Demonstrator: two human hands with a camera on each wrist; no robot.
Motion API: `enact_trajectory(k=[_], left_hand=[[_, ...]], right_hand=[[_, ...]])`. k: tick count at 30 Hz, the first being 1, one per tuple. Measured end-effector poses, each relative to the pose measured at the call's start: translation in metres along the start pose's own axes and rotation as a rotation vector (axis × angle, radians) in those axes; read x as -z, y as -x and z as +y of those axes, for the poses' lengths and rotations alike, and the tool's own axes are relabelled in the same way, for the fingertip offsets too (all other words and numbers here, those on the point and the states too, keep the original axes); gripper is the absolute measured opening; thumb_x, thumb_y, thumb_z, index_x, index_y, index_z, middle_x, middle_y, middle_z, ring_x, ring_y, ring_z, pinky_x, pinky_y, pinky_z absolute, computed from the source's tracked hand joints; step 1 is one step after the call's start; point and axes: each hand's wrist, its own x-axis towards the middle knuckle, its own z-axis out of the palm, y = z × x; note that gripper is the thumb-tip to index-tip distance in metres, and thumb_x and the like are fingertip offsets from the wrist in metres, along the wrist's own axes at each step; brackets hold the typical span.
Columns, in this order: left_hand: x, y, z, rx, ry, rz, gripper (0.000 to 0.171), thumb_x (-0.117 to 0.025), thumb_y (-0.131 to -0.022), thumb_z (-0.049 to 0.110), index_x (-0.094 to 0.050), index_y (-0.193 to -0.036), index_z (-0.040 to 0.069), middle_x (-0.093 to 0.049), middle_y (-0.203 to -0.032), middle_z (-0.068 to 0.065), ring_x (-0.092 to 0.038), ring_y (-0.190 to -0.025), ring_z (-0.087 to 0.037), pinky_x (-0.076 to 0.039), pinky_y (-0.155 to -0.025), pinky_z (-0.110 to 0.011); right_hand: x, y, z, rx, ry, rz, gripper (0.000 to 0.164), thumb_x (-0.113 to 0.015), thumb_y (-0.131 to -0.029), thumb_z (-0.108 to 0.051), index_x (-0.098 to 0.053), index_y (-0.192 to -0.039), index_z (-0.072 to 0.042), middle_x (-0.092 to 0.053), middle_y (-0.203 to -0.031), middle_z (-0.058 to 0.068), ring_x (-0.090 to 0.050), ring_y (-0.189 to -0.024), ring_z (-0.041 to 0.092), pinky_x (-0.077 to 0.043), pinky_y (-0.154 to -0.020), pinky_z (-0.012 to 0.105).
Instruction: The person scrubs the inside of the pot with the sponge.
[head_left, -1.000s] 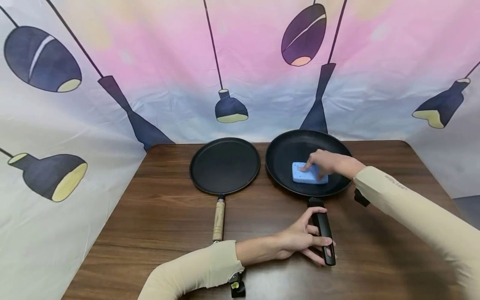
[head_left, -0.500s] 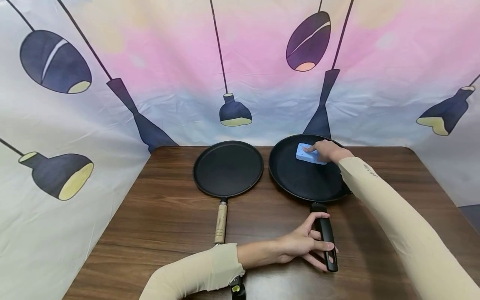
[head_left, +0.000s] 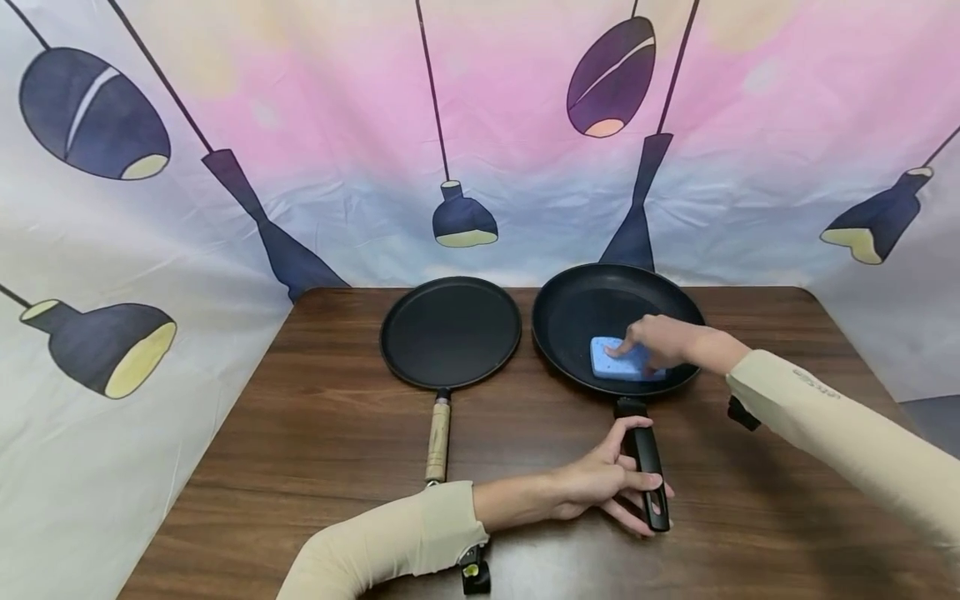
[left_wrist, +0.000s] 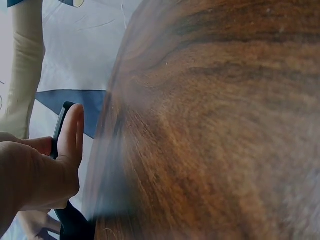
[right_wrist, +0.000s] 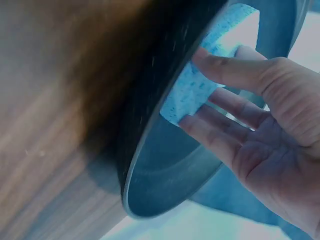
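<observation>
A blue sponge (head_left: 624, 360) lies flat on the inside of a black frying pan (head_left: 577, 304), in the near part of its base. My right hand (head_left: 667, 340) holds the sponge, thumb on one edge and fingers on the other, as the right wrist view shows (right_wrist: 270, 105). My left hand (head_left: 600, 483) grips the pan's black handle (head_left: 647, 454) from the left. Close up in the left wrist view, the left hand (left_wrist: 45, 172) has its fingers and thumb around that handle (left_wrist: 75, 222).
Left of the frying pan, a flat black crepe pan (head_left: 450, 333) with a wooden handle (head_left: 438, 437) sits on the brown wooden table (head_left: 315, 433). A cloth backdrop (head_left: 337, 125) printed with lamps hangs right behind the table's far edge.
The right hand and sponge went to the far side of the frying pan by half a second ago, and are now back at its near side. The left hand keeps its grip.
</observation>
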Motion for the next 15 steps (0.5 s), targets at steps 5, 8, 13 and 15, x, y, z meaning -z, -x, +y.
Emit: enact_trajectory(k=[5,8,13,15], left_hand=[[0.000,0.002,0.001,0.008,0.014,0.013,0.062,-0.056,-0.104,0.004,-0.031,-0.148,0.041,-0.073,-0.113,-0.017,-0.067,-0.109,-0.052,-0.059,-0.086,-0.063],[0.000,0.002,0.001,0.006,0.034,0.027,0.063,-0.057,-0.103,0.002,-0.032,-0.147,0.040,-0.072,-0.112,-0.019,-0.067,-0.109,-0.054,-0.058,-0.087,-0.065],[-0.001,0.002,0.001,0.021,0.047,0.035,0.065,-0.057,-0.102,-0.001,-0.033,-0.146,0.040,-0.069,-0.110,-0.017,-0.067,-0.109,-0.053,-0.056,-0.089,-0.067],[-0.001,0.001,0.001,0.030,0.048,0.027,0.065,-0.057,-0.102,-0.001,-0.033,-0.145,0.041,-0.069,-0.108,-0.016,-0.067,-0.109,-0.052,-0.055,-0.090,-0.068]], right_hand=[[-0.003,0.002,-0.012,0.056,-0.029,-0.004,0.058,-0.082,-0.081,0.004,-0.068,-0.134,-0.013,-0.068,-0.128,0.021,-0.063,-0.121,0.040,-0.063,-0.090,0.044],[0.000,-0.004,-0.009,0.050,-0.048,0.001,0.059,-0.084,-0.079,0.003,-0.067,-0.134,-0.011,-0.067,-0.130,0.022,-0.063,-0.120,0.041,-0.064,-0.085,0.042],[0.009,-0.026,0.004,0.001,-0.079,-0.009,0.062,-0.083,-0.081,0.000,-0.063,-0.139,-0.010,-0.062,-0.138,0.025,-0.058,-0.126,0.045,-0.063,-0.088,0.045],[0.013,-0.035,0.011,-0.036,-0.094,-0.015,0.062,-0.082,-0.082,0.000,-0.062,-0.140,-0.010,-0.059,-0.141,0.026,-0.056,-0.127,0.046,-0.063,-0.086,0.043]])
